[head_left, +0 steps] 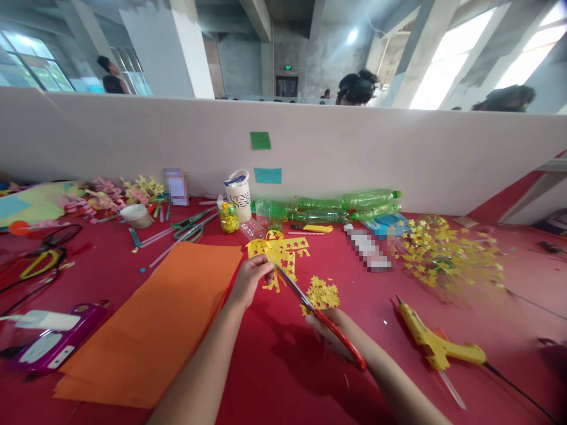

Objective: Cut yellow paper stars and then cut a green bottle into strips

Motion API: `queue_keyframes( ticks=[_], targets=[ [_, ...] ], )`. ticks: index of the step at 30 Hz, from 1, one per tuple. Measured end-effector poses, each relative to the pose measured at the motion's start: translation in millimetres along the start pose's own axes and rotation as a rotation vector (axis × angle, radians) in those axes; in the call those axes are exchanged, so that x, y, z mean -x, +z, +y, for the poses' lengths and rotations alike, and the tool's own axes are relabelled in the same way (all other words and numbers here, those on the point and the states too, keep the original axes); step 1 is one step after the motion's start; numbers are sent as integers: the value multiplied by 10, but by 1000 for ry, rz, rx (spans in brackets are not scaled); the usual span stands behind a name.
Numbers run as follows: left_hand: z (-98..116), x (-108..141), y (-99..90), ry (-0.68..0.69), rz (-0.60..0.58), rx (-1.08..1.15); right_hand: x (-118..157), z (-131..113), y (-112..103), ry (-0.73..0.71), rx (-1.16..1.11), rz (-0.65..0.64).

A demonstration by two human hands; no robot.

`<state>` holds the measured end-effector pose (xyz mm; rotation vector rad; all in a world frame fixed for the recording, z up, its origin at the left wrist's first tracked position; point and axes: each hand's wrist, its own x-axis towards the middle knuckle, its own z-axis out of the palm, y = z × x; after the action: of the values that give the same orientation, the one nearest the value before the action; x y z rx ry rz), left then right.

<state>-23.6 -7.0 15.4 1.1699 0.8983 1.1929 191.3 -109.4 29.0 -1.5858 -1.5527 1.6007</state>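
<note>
Left hand: thumb and fingertips pinched together, just beside the scissor tips; can't tell if a scrap sits in the pinch. Right hand: clamped on the scissors by the handles. Scissors are over the middle of the red tabletop, tips toward 10 o'clock, handles toward 4. Silver blades, red handles; blades look close together.

Yellow paper: lots of star-shaped holes, ragged strips, at 1 o'clock from left hand. Stars: loose yellow heap, 12 o'clock from right hand. Glue gun: yellow, lying at 3 o'clock from right hand. Orange sheets: 8 o'clock from left hand.

Writing: cup at 12 o'clock from left hand, white, dark characters, not legible. Green note and blue note on partition, nothing readable.
</note>
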Motion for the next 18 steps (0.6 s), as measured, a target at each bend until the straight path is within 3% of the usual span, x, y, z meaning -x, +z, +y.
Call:
queue_keyframes(
  ticks=[18],
  targets=[
    [-83, 34, 103, -18, -18, 6, -13, 44, 21, -58, -83, -21]
  ],
)
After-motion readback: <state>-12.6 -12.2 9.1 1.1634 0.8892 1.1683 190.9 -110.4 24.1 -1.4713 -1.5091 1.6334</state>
